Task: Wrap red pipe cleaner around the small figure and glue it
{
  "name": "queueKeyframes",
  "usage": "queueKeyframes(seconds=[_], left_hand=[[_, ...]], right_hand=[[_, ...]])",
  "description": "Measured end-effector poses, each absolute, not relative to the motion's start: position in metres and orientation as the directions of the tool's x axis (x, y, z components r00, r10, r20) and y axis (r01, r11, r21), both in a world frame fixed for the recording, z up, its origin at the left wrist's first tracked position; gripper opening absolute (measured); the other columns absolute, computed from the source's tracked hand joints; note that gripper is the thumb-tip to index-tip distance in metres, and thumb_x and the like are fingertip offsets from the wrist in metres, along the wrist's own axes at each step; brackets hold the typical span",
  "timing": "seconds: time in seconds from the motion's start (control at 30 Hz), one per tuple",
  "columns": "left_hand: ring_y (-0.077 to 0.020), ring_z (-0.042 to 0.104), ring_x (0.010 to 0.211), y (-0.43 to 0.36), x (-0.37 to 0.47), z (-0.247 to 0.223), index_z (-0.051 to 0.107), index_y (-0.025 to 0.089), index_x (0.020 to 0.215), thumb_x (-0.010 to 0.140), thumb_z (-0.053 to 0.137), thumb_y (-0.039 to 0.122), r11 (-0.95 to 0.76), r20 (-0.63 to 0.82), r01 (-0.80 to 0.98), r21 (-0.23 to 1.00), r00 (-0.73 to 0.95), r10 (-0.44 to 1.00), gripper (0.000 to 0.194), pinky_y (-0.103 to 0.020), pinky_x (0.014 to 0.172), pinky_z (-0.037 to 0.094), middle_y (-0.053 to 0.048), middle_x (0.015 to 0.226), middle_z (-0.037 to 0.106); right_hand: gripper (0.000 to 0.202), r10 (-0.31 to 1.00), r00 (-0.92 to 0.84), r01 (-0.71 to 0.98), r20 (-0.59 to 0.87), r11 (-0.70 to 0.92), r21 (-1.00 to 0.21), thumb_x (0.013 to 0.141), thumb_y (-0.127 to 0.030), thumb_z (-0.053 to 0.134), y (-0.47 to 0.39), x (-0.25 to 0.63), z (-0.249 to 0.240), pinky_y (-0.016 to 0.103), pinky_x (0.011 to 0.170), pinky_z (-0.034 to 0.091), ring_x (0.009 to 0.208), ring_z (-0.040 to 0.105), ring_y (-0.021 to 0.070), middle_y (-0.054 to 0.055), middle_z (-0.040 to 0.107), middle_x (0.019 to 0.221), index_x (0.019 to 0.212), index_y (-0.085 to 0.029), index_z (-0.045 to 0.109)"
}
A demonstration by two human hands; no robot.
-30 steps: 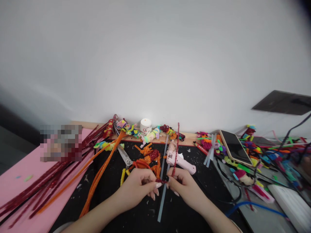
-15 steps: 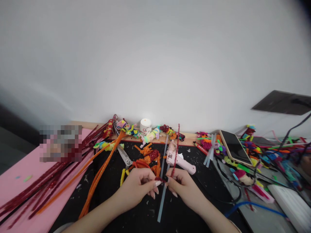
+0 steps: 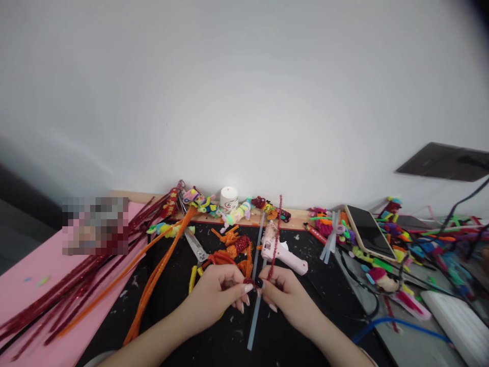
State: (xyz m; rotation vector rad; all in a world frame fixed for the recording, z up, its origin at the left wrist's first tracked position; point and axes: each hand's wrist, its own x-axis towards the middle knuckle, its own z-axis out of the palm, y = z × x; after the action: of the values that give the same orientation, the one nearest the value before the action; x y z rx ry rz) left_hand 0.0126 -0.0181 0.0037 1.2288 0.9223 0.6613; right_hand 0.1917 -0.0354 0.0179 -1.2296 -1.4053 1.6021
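My left hand (image 3: pixel 223 293) pinches one end of a dark red glittery pipe cleaner (image 3: pixel 278 229) between thumb and fingers. Close beside it on the right, my right hand (image 3: pixel 280 290) is closed on the same pipe cleaner, whose long end stands up past a pink glue gun (image 3: pixel 282 254). Between the hands a translucent glue stick (image 3: pixel 254 318) lies on the black mat (image 3: pixel 214 339). Orange and red pipe cleaner pieces (image 3: pixel 229 253) lie just beyond my left hand, near scissors (image 3: pixel 196 247) with open-looking blades partly covered. The small worked part at my fingertips is mostly hidden.
Long red pipe cleaners (image 3: pixel 69 278) and orange ones (image 3: pixel 156 272) lie at left. A white paper cup (image 3: pixel 229 199) stands by the wall. At right are a phone (image 3: pixel 370 233), tied glue sticks (image 3: pixel 331 237), colourful pipe cleaners, a blue cable (image 3: pixel 405 324) and a white object (image 3: pixel 456 326).
My right hand has shifted very slightly, and the upright end of the red pipe cleaner leans a little further left. My left hand looks nearly unmoved.
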Motion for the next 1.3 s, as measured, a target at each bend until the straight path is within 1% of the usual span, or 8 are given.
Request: queueKeyframes(seconds=[0.4,0.57,0.77,0.87,1.0,1.1,1.2,1.3], left_hand=[[-0.0099,0.058,0.049,-0.019,0.012,0.002,0.055,0.015,0.064,0.076,0.064,0.029,0.228,-0.227,0.058,0.972,0.483,0.846,0.021,-0.022,0.052,0.046,0.000,0.059,0.065],[-0.0094,0.057,0.049,-0.019,0.013,0.002,0.055,0.014,0.064,0.077,0.062,0.030,0.222,-0.216,0.046,0.974,0.489,0.845,0.022,-0.021,0.052,0.046,-0.001,0.060,0.064],[-0.0099,0.057,0.048,-0.019,0.013,0.004,0.055,0.014,0.062,0.076,0.063,0.034,0.206,-0.206,0.053,0.977,0.481,0.852,0.026,-0.021,0.051,0.045,0.000,0.057,0.063],[-0.0098,0.056,0.047,-0.018,0.014,0.006,0.055,0.014,0.061,0.075,0.064,0.036,0.191,-0.195,0.057,0.980,0.471,0.860,0.027,-0.021,0.051,0.045,0.000,0.055,0.062],[-0.0102,0.056,0.045,-0.017,0.014,0.009,0.056,0.015,0.061,0.074,0.064,0.039,0.183,-0.186,0.051,0.982,0.452,0.872,0.029,-0.021,0.050,0.045,0.000,0.054,0.062],[-0.0105,0.057,0.046,-0.017,0.014,0.012,0.056,0.015,0.060,0.073,0.064,0.039,0.171,-0.175,0.046,0.984,0.407,0.897,0.029,-0.022,0.050,0.045,-0.001,0.055,0.063],[-0.0109,0.057,0.046,-0.016,0.014,0.014,0.056,0.015,0.060,0.073,0.063,0.039,0.152,-0.167,0.069,0.986,0.374,0.912,0.028,-0.021,0.049,0.044,-0.001,0.055,0.064],[-0.0110,0.058,0.047,-0.016,0.015,0.014,0.055,0.015,0.060,0.074,0.062,0.038,0.153,-0.173,0.082,0.985,0.369,0.913,0.027,-0.021,0.048,0.043,-0.001,0.056,0.064]], right_hand=[[0.040,0.916,-0.329,0.102,-0.228,-0.206,-0.973,0.078,-0.054,0.058,-0.035,0.190,0.017,0.021,0.044,0.021,0.043,0.029,0.0073,-0.008,0.039,0.047,0.064,-0.018,0.048],[0.037,0.914,-0.340,0.099,-0.220,-0.197,-0.975,0.079,-0.050,0.060,-0.034,0.191,0.016,0.020,0.043,0.021,0.042,0.029,0.0065,-0.008,0.039,0.047,0.065,-0.018,0.049],[0.039,0.906,-0.371,0.071,-0.204,-0.191,-0.979,0.078,-0.053,0.060,-0.031,0.195,0.012,0.020,0.040,0.021,0.037,0.029,0.0054,-0.009,0.040,0.044,0.066,-0.017,0.050],[0.041,0.921,-0.349,0.049,-0.174,-0.168,-0.985,0.077,-0.056,0.060,-0.031,0.194,0.009,0.020,0.039,0.021,0.035,0.029,0.0051,-0.010,0.039,0.042,0.066,-0.018,0.050],[0.045,0.957,-0.266,0.028,-0.117,-0.114,-0.993,0.077,-0.061,0.057,-0.032,0.188,0.004,0.019,0.038,0.020,0.036,0.027,0.0049,-0.010,0.036,0.042,0.065,-0.018,0.048],[0.044,0.976,-0.209,0.050,-0.060,-0.050,-0.997,0.079,-0.059,0.055,-0.033,0.183,-0.001,0.020,0.038,0.020,0.038,0.028,0.0055,-0.009,0.036,0.045,0.065,-0.018,0.047],[0.043,0.977,-0.213,0.091,-0.006,0.014,-0.996,0.083,-0.055,0.052,-0.033,0.181,-0.003,0.020,0.039,0.020,0.040,0.028,0.0062,-0.008,0.035,0.047,0.062,-0.019,0.045],[0.044,0.975,-0.223,0.094,-0.016,0.005,-0.996,0.084,-0.056,0.050,-0.033,0.180,-0.002,0.021,0.040,0.019,0.040,0.026,0.0065,-0.008,0.033,0.046,0.061,-0.019,0.045]])
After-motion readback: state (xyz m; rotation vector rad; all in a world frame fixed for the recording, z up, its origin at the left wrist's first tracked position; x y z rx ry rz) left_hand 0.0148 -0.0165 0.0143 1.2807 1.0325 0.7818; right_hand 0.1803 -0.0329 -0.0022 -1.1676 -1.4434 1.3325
